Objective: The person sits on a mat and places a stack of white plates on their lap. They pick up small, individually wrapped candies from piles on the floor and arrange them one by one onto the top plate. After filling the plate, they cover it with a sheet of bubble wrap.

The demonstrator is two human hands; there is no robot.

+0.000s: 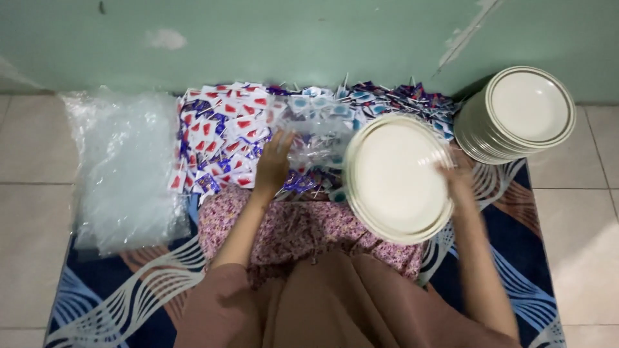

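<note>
The right hand point(459, 180) grips the rim of a cream plate point(396, 177) at its three o'clock edge, tilted over the lap, while the left hand point(274, 161) rests with fingers curled on a clear plastic bag point(316, 129) at nine o'clock of the plate — whether it pinches the bag I cannot tell. A stack of plates point(525, 113) stands at two o'clock, small red-and-blue packets point(222, 135) lie heaped by the green wall point(309, 38), and a pile of clear bags point(122, 167) sits at far nine o'clock — all on a patterned blue mat point(116, 296) over tiled floor point(32, 212).

My right grip point(459, 180) holds a cream plate point(396, 177) tilted above my lap. My left grip point(274, 161) rests on a clear plastic bag point(316, 138) over the small red and blue packets point(222, 138). A plate stack point(516, 116) stands far right; clear bags point(122, 167) lie left.
</note>
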